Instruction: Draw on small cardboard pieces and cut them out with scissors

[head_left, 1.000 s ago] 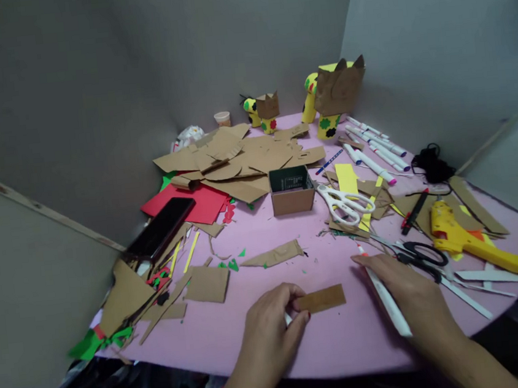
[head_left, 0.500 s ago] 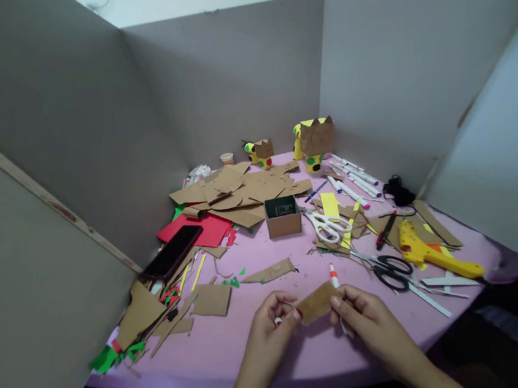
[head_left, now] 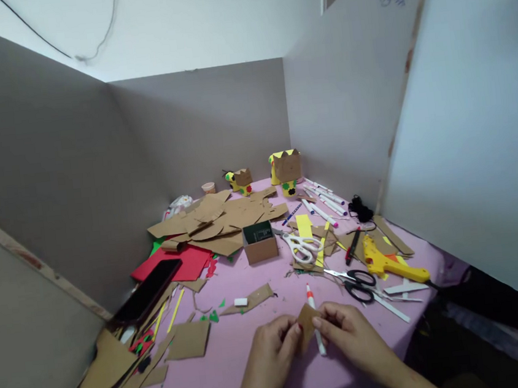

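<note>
Between my two hands is a small brown cardboard piece [head_left: 307, 328], tilted above the pink tablecloth. My left hand [head_left: 275, 346] pinches its left edge with thumb and fingers. On the opposite edge, my right hand [head_left: 345, 330] grips it the same way. A white marker with a red end [head_left: 310, 297] shows just behind the cardboard, close to my right fingers; whether they touch it I cannot tell. Farther off, a small white block [head_left: 241, 302] rests on a cardboard strip [head_left: 260, 296]. A square cardboard piece [head_left: 188, 340] lies left of my left hand.
Right of my hands lie black-handled scissors [head_left: 359, 285], white-handled scissors [head_left: 304, 248] and a yellow glue gun [head_left: 389, 263]. An open box [head_left: 261, 252] stands mid-table. Behind are stacked cardboard [head_left: 224, 213], markers [head_left: 326, 196] and yellow figures [head_left: 287, 169]. A phone [head_left: 149, 292] lies left.
The cardboard piece has been turned from lying broad side out to a steeper tilt. A white bit at my left fingers no longer shows there; a white block now lies on the strip. My view has shifted.
</note>
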{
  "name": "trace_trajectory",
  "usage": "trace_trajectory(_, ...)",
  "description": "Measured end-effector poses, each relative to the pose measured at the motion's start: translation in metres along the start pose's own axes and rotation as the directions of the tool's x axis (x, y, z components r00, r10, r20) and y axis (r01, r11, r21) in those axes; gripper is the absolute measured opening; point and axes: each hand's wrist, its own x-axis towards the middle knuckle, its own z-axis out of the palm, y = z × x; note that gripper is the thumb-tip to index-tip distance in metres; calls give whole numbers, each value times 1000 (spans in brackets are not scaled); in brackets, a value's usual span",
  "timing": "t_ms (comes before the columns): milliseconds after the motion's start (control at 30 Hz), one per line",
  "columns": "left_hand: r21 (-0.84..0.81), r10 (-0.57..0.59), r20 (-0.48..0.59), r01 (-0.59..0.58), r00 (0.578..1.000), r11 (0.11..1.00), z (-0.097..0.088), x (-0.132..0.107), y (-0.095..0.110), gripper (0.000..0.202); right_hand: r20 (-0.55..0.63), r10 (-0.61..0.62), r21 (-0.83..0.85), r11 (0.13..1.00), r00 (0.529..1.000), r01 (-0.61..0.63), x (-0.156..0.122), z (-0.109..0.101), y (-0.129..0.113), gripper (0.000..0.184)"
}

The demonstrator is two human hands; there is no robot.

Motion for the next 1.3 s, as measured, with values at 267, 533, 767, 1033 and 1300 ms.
trace_trajectory(267,-467,-202,-73,146,977,872,14,2,-21,34,-201,-146,-670,742,969,-27,19,-82,16,28)
trace_trajectory(533,-545,-226,-148,111,963,831,18,2,-23,34,-24,-70,-905,425,997,8,30,-87,12,25)
trace_trajectory(767,-553,-220,-190,81,957,829,16,-3,-24,37,33,-11,-941,336,999,35,31,-81,0,19)
trace_trajectory(1033,-473,-164,-197,53,967,879,16,-6,-21,44,37,13,-942,334,999,30,23,-77,1,15)
trace_trajectory(1300,-476,-142,-220,21,965,879,17,-7,-19,47,-9,-173,-897,436,985,68,81,-63,-31,28)
